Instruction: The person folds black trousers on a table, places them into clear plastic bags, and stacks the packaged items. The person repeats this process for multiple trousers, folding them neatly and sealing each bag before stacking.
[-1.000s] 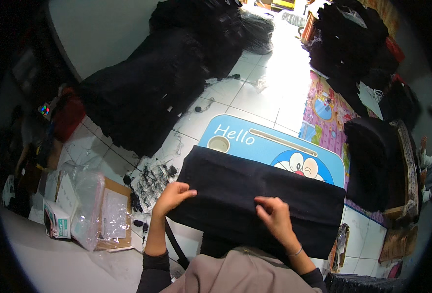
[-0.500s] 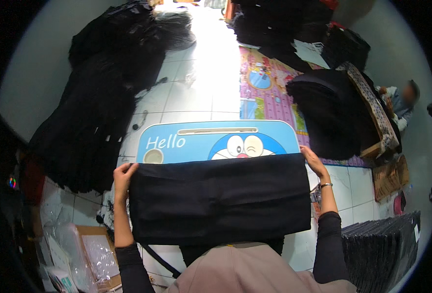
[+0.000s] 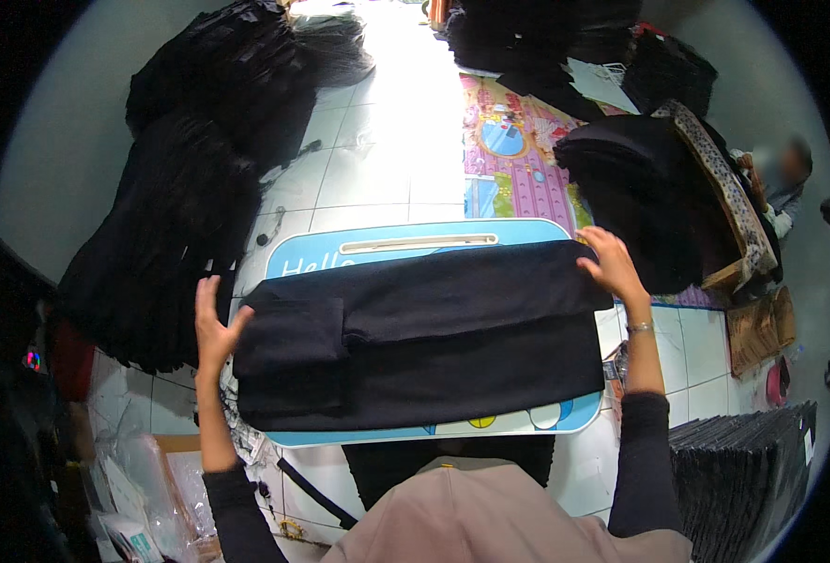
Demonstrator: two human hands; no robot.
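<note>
My left hand and right hand are spreading open, no longer pinching the black cloth (right-hand contact unclear), which is lying across the blue table, seemingly unpinned.

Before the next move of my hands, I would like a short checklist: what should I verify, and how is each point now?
1. Black cloth rests on the small blue table: ok.
2. Far edge of the cloth runs even with the table's far edge: not ok, it slants, leaving a wider blue strip at the left.
3. Folded flap lies on the cloth's left end: ok.
4. Left hand is free: ok, open at the cloth's left edge.
5. Right hand touches the cloth: cannot tell; its fingers are at the far right corner.
6. Long slot in the table is uncovered: ok.
</note>
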